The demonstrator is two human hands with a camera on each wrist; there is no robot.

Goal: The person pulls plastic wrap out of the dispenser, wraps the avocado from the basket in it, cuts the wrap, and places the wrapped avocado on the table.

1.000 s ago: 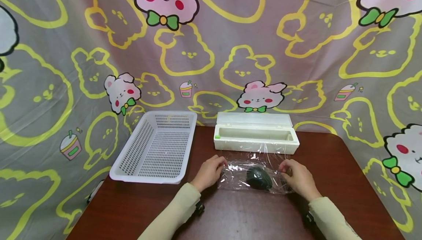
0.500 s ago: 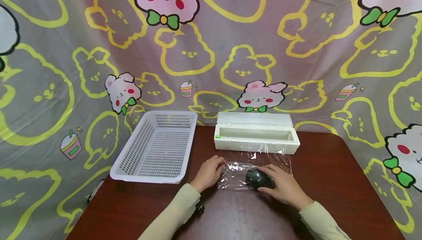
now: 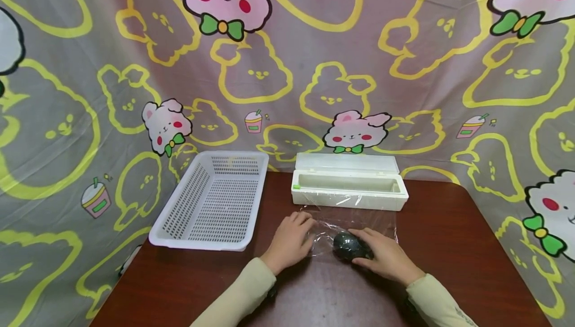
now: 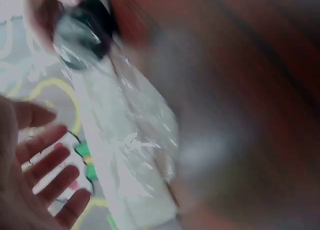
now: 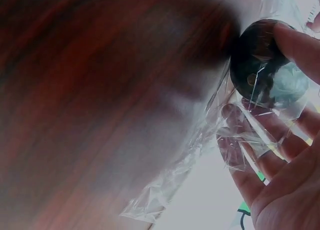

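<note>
A dark green avocado (image 3: 348, 246), partly covered by clear cling film (image 3: 379, 218), lies on the brown table. My right hand (image 3: 388, 258) holds it from the right; in the right wrist view the thumb lies over the avocado (image 5: 255, 55) and the fingers sit behind crumpled film (image 5: 235, 125). To the left, my left hand (image 3: 289, 242) is next to the film's left edge. The left wrist view shows this left hand (image 4: 37, 175) with fingers spread and nothing held. The film stretches back toward a long white cling film box (image 3: 350, 200) whose lid is up.
A white perforated basket (image 3: 256, 202) stands on the table (image 3: 314, 297) at the left. A grey patterned cloth (image 3: 287, 52) hangs behind and along both sides. A small green piece (image 3: 296, 186) sits at the box's left front edge.
My right hand has come in from the film's right edge and taken hold of the avocado. The left hand has let go of the film, its fingers straightening. The avocado has shifted slightly left.
</note>
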